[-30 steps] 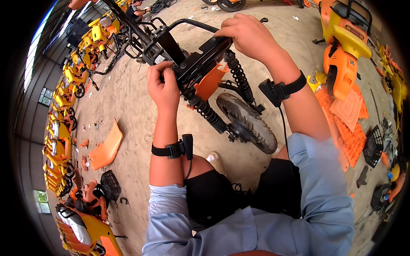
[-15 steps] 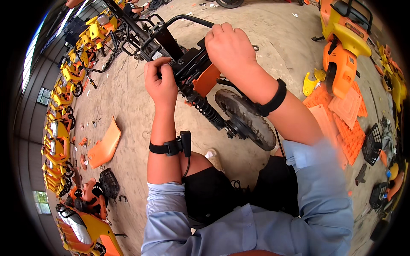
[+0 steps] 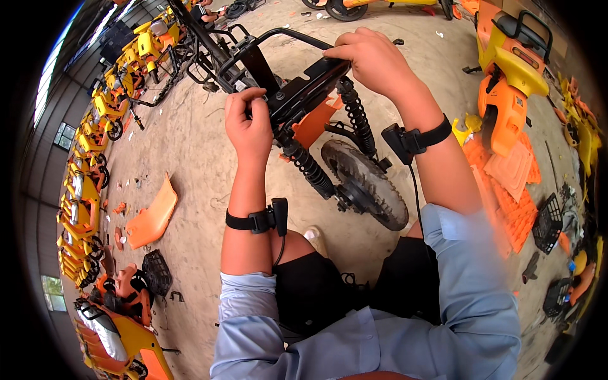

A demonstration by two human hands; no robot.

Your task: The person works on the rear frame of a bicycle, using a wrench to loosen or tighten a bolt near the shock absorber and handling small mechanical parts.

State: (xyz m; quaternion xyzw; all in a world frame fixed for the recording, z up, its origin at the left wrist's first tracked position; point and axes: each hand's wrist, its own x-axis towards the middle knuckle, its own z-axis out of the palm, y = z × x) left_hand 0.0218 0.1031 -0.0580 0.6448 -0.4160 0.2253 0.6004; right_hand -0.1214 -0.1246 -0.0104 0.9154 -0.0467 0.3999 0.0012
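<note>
A stripped scooter's black rear frame stands in front of me, with an orange mudguard below it. Two black coil shock absorbers, a left one and a right one, run down toward the knobbly rear wheel. My left hand is closed at the frame's left edge, its fingers curled in. At the right corner, my right hand grips the frame's rim with bent fingers. Both wrists wear black straps with small modules.
Yellow scooters line the left wall. An orange panel and a black basket lie on the floor at left. To the right are a yellow-orange scooter, orange panels and another black basket. A person is far back.
The frame has shifted slightly right, and the right shock absorber has come into view. My right hand has moved right to the frame's corner, its wrist turned; my left hand moved slightly right.
</note>
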